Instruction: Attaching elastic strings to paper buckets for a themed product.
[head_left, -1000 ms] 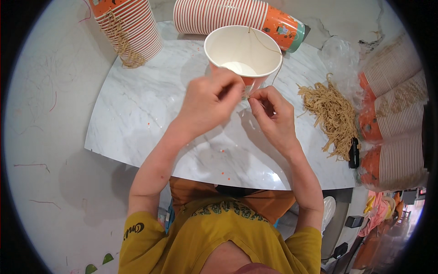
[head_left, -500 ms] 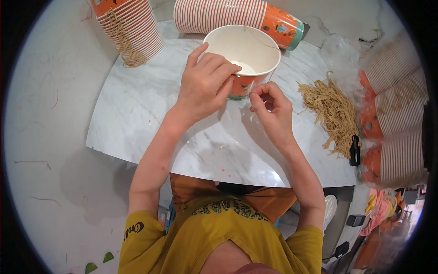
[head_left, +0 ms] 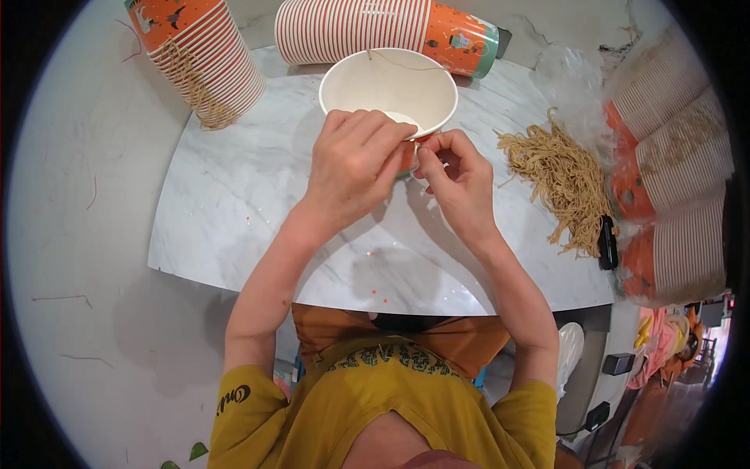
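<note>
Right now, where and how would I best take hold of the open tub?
I'd grip the tub by its left rim, coming from the left, pinching inside and out: it's wide open and bare there, while the left hand and right hand crowd the near side and string crosses the far right.

Just beyond the left grip and right grip on the worktop stands the bucket, a lying stack behind it, a second stack farther left, and, rightward, a cord heap beside wrapped stacks.
</note>
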### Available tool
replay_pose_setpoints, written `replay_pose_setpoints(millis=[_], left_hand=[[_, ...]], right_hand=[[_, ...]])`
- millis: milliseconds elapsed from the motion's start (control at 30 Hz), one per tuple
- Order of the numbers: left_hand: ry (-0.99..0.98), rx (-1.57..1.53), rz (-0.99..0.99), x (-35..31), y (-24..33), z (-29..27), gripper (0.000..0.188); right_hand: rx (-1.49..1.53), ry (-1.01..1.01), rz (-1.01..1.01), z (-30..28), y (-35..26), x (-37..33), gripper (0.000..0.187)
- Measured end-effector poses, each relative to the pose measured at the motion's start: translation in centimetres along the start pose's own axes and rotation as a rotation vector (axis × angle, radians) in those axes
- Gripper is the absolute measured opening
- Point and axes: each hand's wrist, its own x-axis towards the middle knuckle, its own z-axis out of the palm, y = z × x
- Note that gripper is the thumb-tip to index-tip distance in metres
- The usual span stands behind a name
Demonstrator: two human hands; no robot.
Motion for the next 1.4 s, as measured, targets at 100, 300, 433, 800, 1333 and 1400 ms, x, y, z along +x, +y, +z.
replay_pose_setpoints(millis=[100, 300, 433, 800, 1333, 1400], left_hand=[[0.011, 0.008, 0.020, 0.1, 0.2, 0.0, 0.021], [0.019, 0.012, 0.021, -0.1, 0.3, 0.2, 0.022], [0.025, 0.016, 0.024, -0.1, 0.5, 0.4, 0.021], [-0.009, 0.000, -0.041, 0.3, 1.3, 0.2, 0.014], [-0.697, -0.537, -0.630, 5.9, -1.5, -2.4, 0.026], [-0.743, -0.531, -0.549, 6.2, -2.0, -2.1, 0.024]], right_hand=[[0.003, -0.001, -0.010, 0.1, 0.0, 0.0, 0.009], [0.017, 0.019, -0.006, 0.3, 0.1, -0.1, 0.008], [0.016, 0.029, -0.001, 0.3, -0.1, -0.1, 0.009], [0.043, 0.051, 0.026, 0.4, -0.8, -0.1, 0.009], [0.193, 0.055, 0.124, 0.7, -2.0, -0.1, 0.008], [0.188, 0.057, 0.132, 0.6, -2.2, -0.1, 0.008]])
